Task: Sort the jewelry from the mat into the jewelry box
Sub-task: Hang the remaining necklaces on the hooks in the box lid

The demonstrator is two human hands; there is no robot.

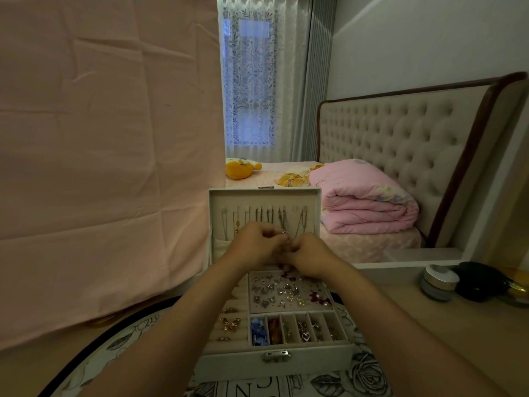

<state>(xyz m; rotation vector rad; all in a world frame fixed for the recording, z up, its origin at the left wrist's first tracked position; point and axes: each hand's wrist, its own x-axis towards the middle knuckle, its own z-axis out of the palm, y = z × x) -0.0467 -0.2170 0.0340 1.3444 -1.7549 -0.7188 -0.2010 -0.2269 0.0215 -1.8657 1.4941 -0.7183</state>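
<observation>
Pinching glinting trinket (284, 232) over velvety box (243, 365)

Your work surface is a light wooden tabletop (429, 325). Directly on it lies a round mat (369, 376) printed with roses; the open jewelry box (237, 365) sits on this mat. At your far right, a silver-lidded jar (439, 282) stands just beside a black case (481, 280).

Pale grey-cream jewelry box (229, 365) on a white mat (369, 376) with black rose print. Left of box: plain pink sheet (100, 167); behind it: yellow plush toy (239, 169), pink quilt (363, 202), beige tufted headboard (400, 138). Inside box: blue beads (258, 332), gold butterfly (230, 323).
</observation>
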